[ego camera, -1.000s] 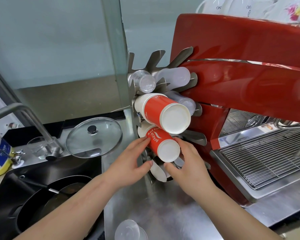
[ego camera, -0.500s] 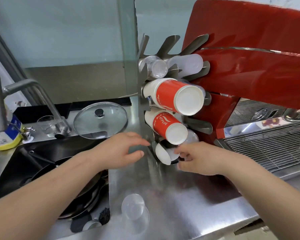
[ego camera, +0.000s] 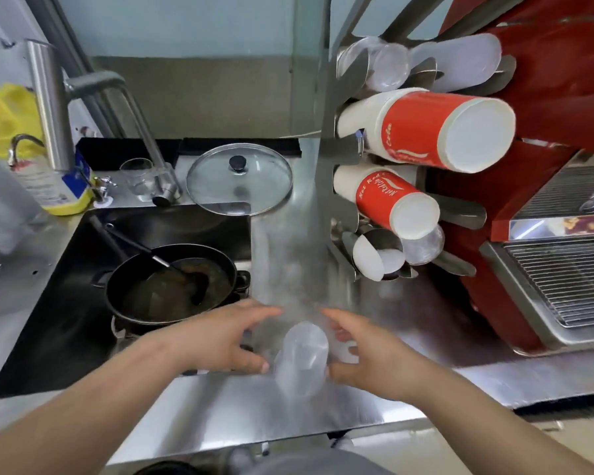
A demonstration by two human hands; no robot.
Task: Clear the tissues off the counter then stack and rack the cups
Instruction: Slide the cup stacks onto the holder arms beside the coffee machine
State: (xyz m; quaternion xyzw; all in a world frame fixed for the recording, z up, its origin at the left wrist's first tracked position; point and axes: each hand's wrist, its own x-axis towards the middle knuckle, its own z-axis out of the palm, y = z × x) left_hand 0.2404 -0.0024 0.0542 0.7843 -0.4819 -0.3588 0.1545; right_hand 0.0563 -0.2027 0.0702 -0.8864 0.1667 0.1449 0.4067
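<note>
A clear plastic cup (ego camera: pixel 302 358) stands on the steel desk (ego camera: pixel 254 402) directly between the two hands. The left hand (ego camera: pixel 220 341) sits just to its left, fingers spread and relaxed, thumb tip close to the cup wall; contact cannot be confirmed owing to blur. The right hand (ego camera: pixel 367 358) sits just to its right, fingers loosely bent toward the cup, not closed round it; neither grip holds anything. Beyond both hands, up and to the right, a metal cup rack (ego camera: pixel 343 186) carries stacks lying on their sides: a large red paper cup stack (ego camera: pixel 436 128) with partly legible "Cola" lettering, a smaller red paper cup stack (ego camera: pixel 388 200) with blurred white script, clear plastic cups (ego camera: pixel 384 66) above, and white lids (ego camera: pixel 374 260) in the lowest slot. Right of the rack stands a red coffee machine (ego camera: pixel 546 97). Left of the left hand, a sink (ego camera: pixel 83 269) contains a black frying pan (ego camera: pixel 172 282) holding brown liquid. A glass lid (ego camera: pixel 239 180) rests behind the sink.
</note>
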